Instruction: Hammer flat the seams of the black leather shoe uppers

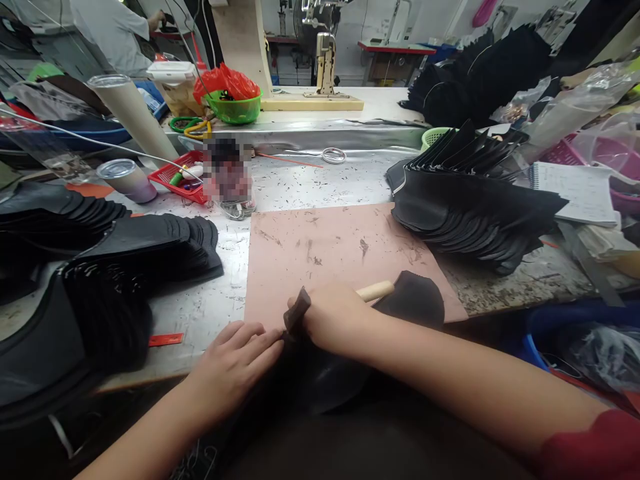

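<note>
My right hand (333,317) is closed round the pale wooden handle (376,291) of a hammer, whose dark head (299,310) sticks out past my knuckles on the left. Under it a curved black leather piece (410,300) lies across the near edge of the pink board (320,243). Close to the hammer head, my left hand (243,353) has its fingertips together on the edge of the black leather, seemingly pinching it. The thumb is mostly hidden. Much of the leather is hidden by my right hand and forearm.
Stacks of black leather pieces stand at left (165,243) and right (465,207). Behind are a red basket (175,177), a tumbler (125,179), a green bowl (240,107) and a sewing machine (326,63). A blue bin (537,343) sits right. Someone in pale clothing (110,33) is behind.
</note>
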{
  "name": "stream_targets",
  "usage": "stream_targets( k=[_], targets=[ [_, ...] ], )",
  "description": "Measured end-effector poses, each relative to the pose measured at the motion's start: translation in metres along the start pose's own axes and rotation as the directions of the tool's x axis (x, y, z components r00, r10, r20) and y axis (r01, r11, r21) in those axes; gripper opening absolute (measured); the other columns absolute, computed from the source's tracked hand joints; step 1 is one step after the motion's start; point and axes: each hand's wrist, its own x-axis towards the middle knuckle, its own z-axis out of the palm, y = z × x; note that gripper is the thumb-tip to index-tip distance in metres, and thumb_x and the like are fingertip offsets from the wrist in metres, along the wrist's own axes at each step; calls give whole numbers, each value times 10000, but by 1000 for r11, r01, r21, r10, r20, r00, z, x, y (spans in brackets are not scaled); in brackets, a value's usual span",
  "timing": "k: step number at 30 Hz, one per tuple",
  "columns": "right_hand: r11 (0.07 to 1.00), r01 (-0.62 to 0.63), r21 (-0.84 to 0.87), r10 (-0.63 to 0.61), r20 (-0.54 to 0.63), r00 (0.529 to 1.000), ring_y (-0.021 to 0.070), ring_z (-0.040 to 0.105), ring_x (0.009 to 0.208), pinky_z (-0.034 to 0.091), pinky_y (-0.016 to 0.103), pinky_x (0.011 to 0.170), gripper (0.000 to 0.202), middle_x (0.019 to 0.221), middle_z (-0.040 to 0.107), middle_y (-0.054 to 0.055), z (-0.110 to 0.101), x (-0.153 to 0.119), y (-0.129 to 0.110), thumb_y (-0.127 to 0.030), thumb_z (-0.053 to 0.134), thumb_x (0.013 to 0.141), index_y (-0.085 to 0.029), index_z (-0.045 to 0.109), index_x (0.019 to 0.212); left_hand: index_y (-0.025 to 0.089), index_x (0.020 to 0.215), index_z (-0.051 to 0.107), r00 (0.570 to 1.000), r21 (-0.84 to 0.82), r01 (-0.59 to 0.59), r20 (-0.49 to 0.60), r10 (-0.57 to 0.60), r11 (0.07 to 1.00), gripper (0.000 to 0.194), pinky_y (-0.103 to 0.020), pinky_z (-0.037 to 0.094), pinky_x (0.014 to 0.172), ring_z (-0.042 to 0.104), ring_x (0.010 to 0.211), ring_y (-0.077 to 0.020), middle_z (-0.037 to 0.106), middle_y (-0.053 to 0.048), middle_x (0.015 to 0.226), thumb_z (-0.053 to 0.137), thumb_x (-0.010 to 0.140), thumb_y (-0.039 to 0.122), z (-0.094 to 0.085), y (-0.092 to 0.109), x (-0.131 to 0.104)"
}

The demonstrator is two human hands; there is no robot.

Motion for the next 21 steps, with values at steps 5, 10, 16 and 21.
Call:
stream_targets(
  k=[5, 10, 16, 21],
  targets=[
    [999, 37, 18, -35, -82, 996, 147, 606, 636, 283, 238, 468, 190, 693, 669, 21, -5, 6, -2, -185, 460, 802, -212, 647, 825, 170, 1017, 594, 999, 28, 46, 5, -46, 999, 326, -337, 327, 760, 491, 868, -197, 638, -11, 1064, 311, 888, 72, 0, 2, -5],
    [997, 80, 6, -80, -29, 996, 158, 605, 643, 284, 247, 466, 172, 678, 668, 24, -9, 16, -8, -210, 491, 795, -211, 662, 778, 173, 1016, 598, 996, 95, 78, -41, -74, 992, 313, -344, 337, 763, 493, 863, -205, 639, -47, 929, 333, 880, 76, 2, 9, -9],
    [998, 55, 34, -53, -48, 997, 156, 602, 657, 322, 235, 502, 175, 713, 675, 37, -1, 15, 9, -218, 505, 764, -205, 671, 815, 168, 878, 612, 985, 74, 169, 14, -171, 983, 211, -310, 360, 629, 479, 676, -179, 552, -37, 692, 400, 878, 166, -2, 12, 2],
    [937, -348, -26, 334, -218, 917, 132, 610, 721, 372, 214, 568, 263, 860, 696, 8, -15, -20, 52, -199, 468, 806, -266, 662, 970, 153, 937, 598, 965, -272, 260, 112, -238, 926, 523, -346, 444, 661, 540, 753, -222, 600, -86, 815, 493, 739, 626, -4, 54, 65]
  ],
)
